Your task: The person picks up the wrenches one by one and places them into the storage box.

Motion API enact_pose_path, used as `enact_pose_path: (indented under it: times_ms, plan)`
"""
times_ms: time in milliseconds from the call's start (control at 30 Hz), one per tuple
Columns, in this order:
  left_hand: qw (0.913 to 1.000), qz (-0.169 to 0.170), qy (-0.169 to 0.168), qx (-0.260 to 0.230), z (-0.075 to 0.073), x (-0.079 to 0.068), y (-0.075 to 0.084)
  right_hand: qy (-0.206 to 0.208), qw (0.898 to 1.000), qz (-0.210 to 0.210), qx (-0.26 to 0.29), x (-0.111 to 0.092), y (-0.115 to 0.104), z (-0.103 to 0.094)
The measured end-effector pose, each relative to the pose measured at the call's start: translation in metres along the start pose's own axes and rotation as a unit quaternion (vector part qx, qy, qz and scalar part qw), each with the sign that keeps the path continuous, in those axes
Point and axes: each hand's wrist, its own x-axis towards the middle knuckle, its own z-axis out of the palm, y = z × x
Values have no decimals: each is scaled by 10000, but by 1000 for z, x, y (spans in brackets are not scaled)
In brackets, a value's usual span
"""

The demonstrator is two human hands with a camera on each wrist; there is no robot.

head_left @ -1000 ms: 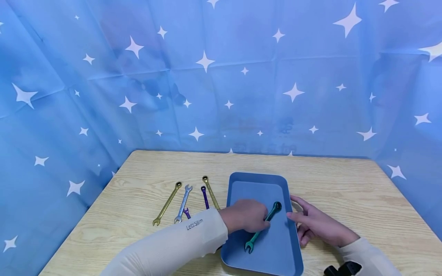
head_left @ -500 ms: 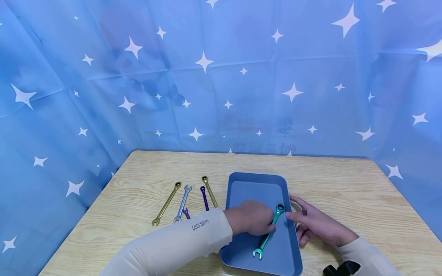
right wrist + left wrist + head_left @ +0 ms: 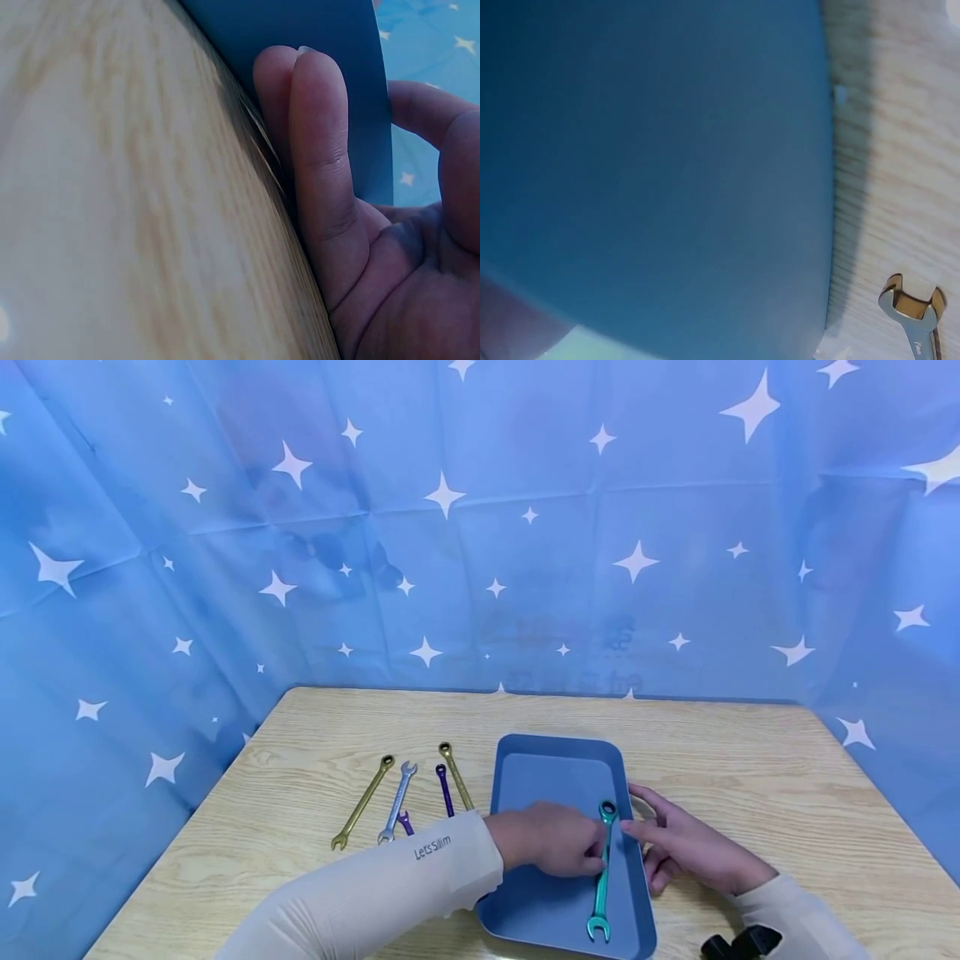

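In the head view a green ratcheting combination wrench [image 3: 602, 893] lies lengthwise in the blue tray [image 3: 558, 747], close along its right wall. My left hand [image 3: 558, 839] reaches over the tray's left side and pinches the wrench's shaft near the ring end; part of the fingers is hidden under the hand. My right hand [image 3: 693, 847] is at the tray's right side, thumb at the rim. In the right wrist view its fingers [image 3: 322, 135] press along the outer wall. The left wrist view is mostly filled by the tray wall [image 3: 667, 165].
Left of the tray lie several wrenches: a gold one [image 3: 362, 803], a silver one [image 3: 397, 802], purple ones [image 3: 446, 789] and another gold one [image 3: 456, 775]. My left sleeve covers part of this group. A blue star-patterned curtain [image 3: 480, 568] hangs behind the wooden table [image 3: 720, 743].
The green wrench has shifted right in the tray and swung from slanted to nearly parallel with the right wall, my left hand moving with it. My right hand has kept its place.
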Motion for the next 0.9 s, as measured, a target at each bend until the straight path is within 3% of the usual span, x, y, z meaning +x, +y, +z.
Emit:
enact_pose_path:
  times_ms: [233, 533, 900]
  plan:
    - [9999, 80, -50, -103, 0, 0, -2, -14, 10000, 14, 15, 0, 0, -1]
    - [9993, 152, 110, -309, -8, -12, -6, -4, 10000, 44, -10, 0, -1, -1]
    - [9946, -109, 995, -269, -21, -41, -14, 35, 10000, 29, -34, 0, -1, -1]
